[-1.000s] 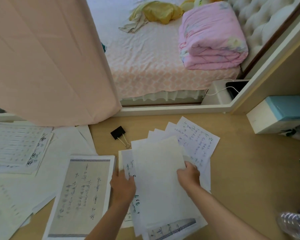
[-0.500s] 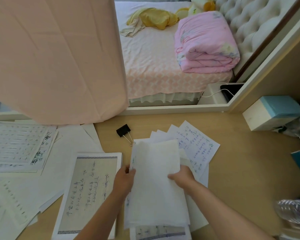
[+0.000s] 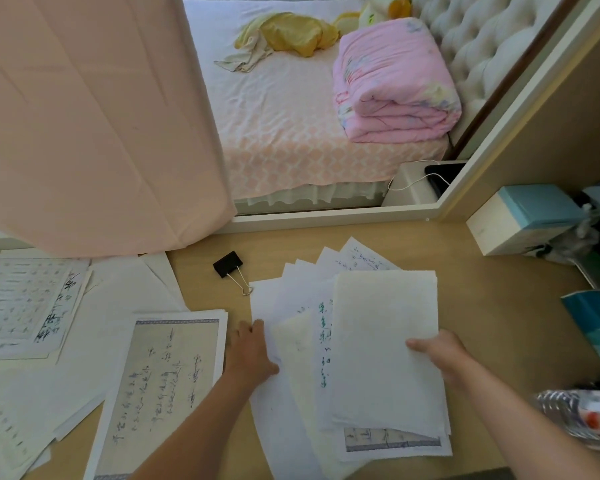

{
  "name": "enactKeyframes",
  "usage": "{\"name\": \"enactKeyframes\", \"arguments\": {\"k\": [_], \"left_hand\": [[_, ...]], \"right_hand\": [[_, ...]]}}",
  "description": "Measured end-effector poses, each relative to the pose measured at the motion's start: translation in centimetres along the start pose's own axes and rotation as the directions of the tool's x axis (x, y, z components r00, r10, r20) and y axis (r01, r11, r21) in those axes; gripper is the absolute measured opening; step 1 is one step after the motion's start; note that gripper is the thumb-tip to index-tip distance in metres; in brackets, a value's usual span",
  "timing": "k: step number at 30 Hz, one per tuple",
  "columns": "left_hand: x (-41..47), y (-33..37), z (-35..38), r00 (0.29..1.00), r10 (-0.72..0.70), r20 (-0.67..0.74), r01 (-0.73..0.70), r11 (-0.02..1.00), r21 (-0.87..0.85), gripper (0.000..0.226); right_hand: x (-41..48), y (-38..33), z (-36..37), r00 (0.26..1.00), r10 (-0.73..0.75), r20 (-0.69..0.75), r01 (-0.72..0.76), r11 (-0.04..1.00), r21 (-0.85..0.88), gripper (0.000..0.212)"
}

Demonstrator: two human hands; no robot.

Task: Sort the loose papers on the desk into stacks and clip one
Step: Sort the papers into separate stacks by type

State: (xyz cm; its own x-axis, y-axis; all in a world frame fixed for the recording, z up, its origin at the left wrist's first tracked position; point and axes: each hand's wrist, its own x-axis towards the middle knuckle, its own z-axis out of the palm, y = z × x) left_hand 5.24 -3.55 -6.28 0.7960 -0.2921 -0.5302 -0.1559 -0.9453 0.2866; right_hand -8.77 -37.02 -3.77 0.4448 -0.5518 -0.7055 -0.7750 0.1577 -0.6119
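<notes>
Pale wooden desk point(image 3: 482, 323) set against a low ledge, with a bed point(image 3: 291, 133) beyond it carrying a folded pink quilt point(image 3: 392, 81), and a pink curtain point(image 3: 84, 116) hanging over the desk's left side. Loose papers cover the desk: gridded writing sheets point(image 3: 21, 299) at far left, a bordered page of handwriting point(image 3: 163, 375) nearer the middle, and a fanned pile of sheets point(image 3: 291, 299) in the centre. The person's right hand point(image 3: 437, 355) pinches a blank cream sheet point(image 3: 385, 341) by its right edge, thumb on top, holding it over the pile. The left hand point(image 3: 250, 351), well apart from the right, rests at the pile's left edge with its thumb on the paper; whether its fingers grip cannot be told. A black binder clip point(image 3: 227, 265) lies on bare desk just beyond the pile's upper left corner, untouched. A white and blue box point(image 3: 520, 220) sits at right, and a plastic bottle point(image 3: 579, 414) shows blurred at lower right.
</notes>
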Motion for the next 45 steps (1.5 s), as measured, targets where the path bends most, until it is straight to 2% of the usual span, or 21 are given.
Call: {"name": "enactKeyframes", "arguments": {"k": [2, 5, 10, 12, 15, 18, 22, 26, 28, 30, 32, 34, 36, 39, 41, 43, 45], "left_hand": [[0.8, -0.3, -0.7, 0.997, -0.012, 0.081, 0.028, 0.98, -0.198, 0.065], [1.5, -0.8, -1.6, 0.993, 0.025, 0.117, 0.011, 0.956, -0.295, 0.036], [0.5, -0.8, -1.4, 0.999, 0.021, 0.049, 0.01, 0.835, -0.551, 0.018], [-0.1, -0.7, -0.8, 0.999, 0.035, 0.006, -0.026, 0.83, -0.557, 0.017], [-0.7, -0.5, 0.2, 0.998, 0.001, -0.062, -0.034, 0.842, -0.538, 0.022], [-1.3, -0.4, 0.9, 0.995, -0.034, -0.097, -0.024, 0.845, -0.535, 0.011], [-2.0, -0.5, 1.6, 0.993, -0.031, -0.113, -0.033, 0.852, -0.522, 0.038], [-2.4, -1.0, 1.8, 0.996, -0.031, -0.079, -0.01, 0.881, -0.472, 0.041], [-2.3, -1.1, 1.5, 0.989, -0.071, -0.129, 0.018, 0.926, -0.376, 0.047], [-1.8, -0.7, 0.8, 0.97, -0.065, -0.234, 0.03, 0.988, -0.149, 0.06], [-0.8, 0.0, -0.1, 0.945, -0.008, -0.326, -0.007, 0.999, -0.043, 0.07], [0.7, 1.3, -1.0, 0.935, 0.101, -0.339, -0.114, 0.993, -0.018, 0.068], [2.2, 3.3, -1.7, 0.951, 0.156, -0.265, -0.174, 0.984, -0.044, 0.064], [3.8, 6.7, -2.5, 0.994, 0.086, -0.074, -0.099, 0.976, -0.195, 0.066], [4.8, 8.3, -2.4, 0.999, 0.046, -0.012, -0.048, 0.979, -0.199, 0.069], [5.6, 9.3, -2.1, 1.0, -0.002, -0.007, 0.0, 0.974, -0.227, 0.072], [6.2, 10.0, -1.9, 0.996, -0.077, 0.052, 0.091, 0.918, -0.386, 0.071]], "right_hand": [[0.0, 0.0, 0.0, 0.997, -0.002, 0.079, 0.003, 1.0, -0.011, 0.033], [-0.2, -0.7, 0.4, 0.991, -0.058, 0.119, 0.07, 0.992, -0.101, 0.03], [-1.2, -1.8, 3.8, 0.976, -0.175, 0.13, 0.201, 0.953, -0.228, 0.024], [-1.7, -2.0, 5.3, 0.972, -0.186, 0.147, 0.217, 0.948, -0.233, 0.024], [-2.5, -2.2, 7.0, 0.973, -0.129, 0.191, 0.167, 0.966, -0.199, 0.032], [-2.9, -1.8, 7.9, 0.97, -0.123, 0.209, 0.177, 0.948, -0.265, 0.038], [-3.4, -1.2, 8.3, 0.98, -0.061, 0.188, 0.099, 0.974, -0.202, 0.03], [-4.3, -0.8, 8.4, 0.967, -0.03, 0.253, 0.087, 0.972, -0.218, 0.022], [-4.1, -1.0, 7.7, 0.976, -0.055, 0.209, 0.102, 0.971, -0.219, 0.02], [-3.2, -1.4, 6.2, 0.992, -0.07, 0.108, 0.085, 0.987, -0.138, 0.021], [-1.7, -1.8, 4.3, 0.999, -0.031, -0.018, 0.031, 1.0, -0.001, 0.024], [-0.1, -2.0, 2.5, 0.987, 0.043, -0.153, -0.018, 0.987, 0.157, 0.025], [1.2, -2.1, 1.4, 0.956, 0.093, -0.278, -0.018, 0.965, 0.262, 0.025], [1.9, -2.5, 1.5, 0.919, 0.089, -0.383, 0.03, 0.955, 0.295, 0.021], [2.3, -2.9, 2.1, 0.915, 0.067, -0.397, 0.047, 0.962, 0.268, 0.022], [3.1, -3.0, 3.1, 0.915, 0.072, -0.396, 0.024, 0.973, 0.231, 0.023], [4.0, -3.0, 3.8, 0.914, 0.085, -0.398, 0.005, 0.975, 0.221, 0.026]]}}
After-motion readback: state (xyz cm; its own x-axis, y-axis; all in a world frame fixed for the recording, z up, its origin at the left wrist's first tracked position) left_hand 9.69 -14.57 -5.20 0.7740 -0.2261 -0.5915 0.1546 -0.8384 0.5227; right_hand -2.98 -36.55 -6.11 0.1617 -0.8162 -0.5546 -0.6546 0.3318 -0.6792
